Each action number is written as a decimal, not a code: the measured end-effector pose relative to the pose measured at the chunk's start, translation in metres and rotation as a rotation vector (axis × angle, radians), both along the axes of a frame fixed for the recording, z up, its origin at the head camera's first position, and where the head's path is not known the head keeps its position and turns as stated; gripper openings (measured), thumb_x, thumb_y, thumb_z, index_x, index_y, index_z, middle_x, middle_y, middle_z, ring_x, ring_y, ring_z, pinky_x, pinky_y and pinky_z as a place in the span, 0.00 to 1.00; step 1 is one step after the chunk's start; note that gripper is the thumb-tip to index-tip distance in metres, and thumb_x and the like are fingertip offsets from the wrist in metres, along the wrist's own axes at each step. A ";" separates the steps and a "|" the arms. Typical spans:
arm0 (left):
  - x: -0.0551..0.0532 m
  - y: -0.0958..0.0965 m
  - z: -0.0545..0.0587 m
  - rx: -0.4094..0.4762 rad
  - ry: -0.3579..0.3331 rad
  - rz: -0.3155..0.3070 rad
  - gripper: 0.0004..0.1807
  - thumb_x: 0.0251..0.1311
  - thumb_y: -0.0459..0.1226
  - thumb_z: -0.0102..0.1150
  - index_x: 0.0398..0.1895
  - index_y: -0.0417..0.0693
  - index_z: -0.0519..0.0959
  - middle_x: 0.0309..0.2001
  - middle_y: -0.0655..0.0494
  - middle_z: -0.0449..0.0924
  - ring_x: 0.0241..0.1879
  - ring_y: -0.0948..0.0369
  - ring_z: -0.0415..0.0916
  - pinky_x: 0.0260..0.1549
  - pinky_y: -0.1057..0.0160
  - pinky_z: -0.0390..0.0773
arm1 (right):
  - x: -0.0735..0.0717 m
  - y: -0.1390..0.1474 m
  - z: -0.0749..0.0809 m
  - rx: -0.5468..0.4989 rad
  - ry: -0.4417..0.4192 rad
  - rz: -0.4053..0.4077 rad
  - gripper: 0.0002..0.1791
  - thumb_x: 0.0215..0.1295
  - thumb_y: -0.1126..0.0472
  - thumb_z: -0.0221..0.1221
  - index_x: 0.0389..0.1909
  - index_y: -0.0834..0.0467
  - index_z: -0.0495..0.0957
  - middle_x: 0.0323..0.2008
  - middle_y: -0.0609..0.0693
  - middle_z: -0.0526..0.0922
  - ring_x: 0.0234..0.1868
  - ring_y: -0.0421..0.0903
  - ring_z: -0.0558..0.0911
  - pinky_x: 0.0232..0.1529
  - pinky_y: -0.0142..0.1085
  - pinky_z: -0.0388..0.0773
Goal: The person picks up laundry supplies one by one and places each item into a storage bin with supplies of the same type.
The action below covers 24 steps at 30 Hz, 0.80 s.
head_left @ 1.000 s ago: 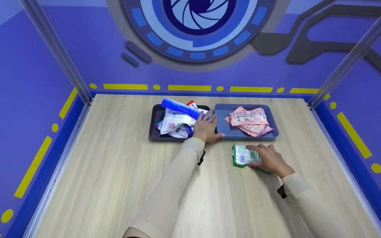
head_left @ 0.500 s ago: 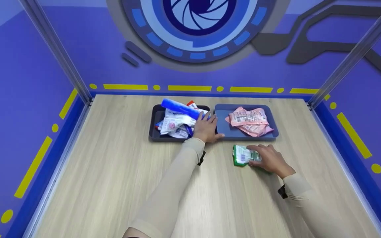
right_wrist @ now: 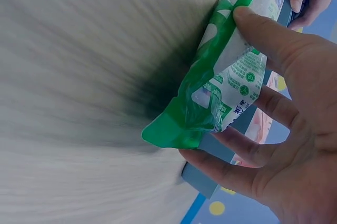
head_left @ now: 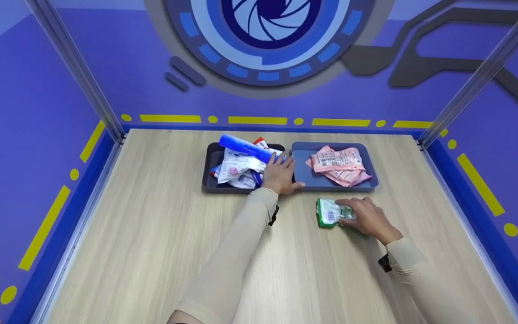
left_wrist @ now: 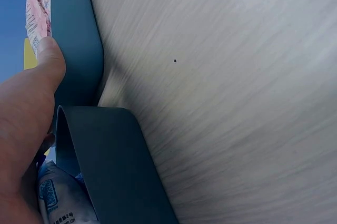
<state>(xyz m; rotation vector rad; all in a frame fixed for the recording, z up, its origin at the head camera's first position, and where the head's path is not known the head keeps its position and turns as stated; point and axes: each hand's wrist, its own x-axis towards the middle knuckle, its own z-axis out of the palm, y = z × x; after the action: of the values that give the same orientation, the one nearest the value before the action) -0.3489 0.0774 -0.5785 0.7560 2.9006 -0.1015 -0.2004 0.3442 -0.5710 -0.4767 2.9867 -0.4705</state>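
Note:
My right hand (head_left: pixel 367 218) holds a green-and-white plastic packet (head_left: pixel 328 212) low over the table, in front of the right tray. In the right wrist view, the thumb lies along one side of the packet (right_wrist: pixel 239 71) and the fingers meet its other side. My left hand (head_left: pixel 280 175) rests at the right end of the dark left tray (head_left: pixel 223 190), its fingers spread on a long blue item (head_left: pixel 243 146). The left thumb reaches over to the front rim of the blue-grey right tray (head_left: pixel 301 173); part of the left fingers is hidden in the left wrist view.
White packets (head_left: pixel 236 168) and a red-edged packet (head_left: pixel 261 142) lie heaped in the left tray. Pink packets (head_left: pixel 337 159) are stacked in the right tray. Both trays stand side by side near the table's back edge, and printed walls (head_left: pixel 259 105) enclose the wooden table (head_left: pixel 151 225).

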 end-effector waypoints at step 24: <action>0.003 -0.001 0.003 0.005 0.005 -0.001 0.53 0.64 0.74 0.43 0.83 0.53 0.55 0.83 0.60 0.49 0.82 0.55 0.36 0.79 0.48 0.29 | 0.004 0.003 0.004 0.019 0.059 -0.008 0.29 0.57 0.51 0.76 0.60 0.54 0.84 0.54 0.54 0.87 0.46 0.57 0.80 0.42 0.59 0.81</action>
<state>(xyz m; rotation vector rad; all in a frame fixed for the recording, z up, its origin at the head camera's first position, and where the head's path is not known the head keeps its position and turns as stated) -0.3458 0.0761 -0.5756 0.7598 2.9060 -0.0970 -0.1959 0.3477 -0.5669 -0.4855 3.0478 -0.4357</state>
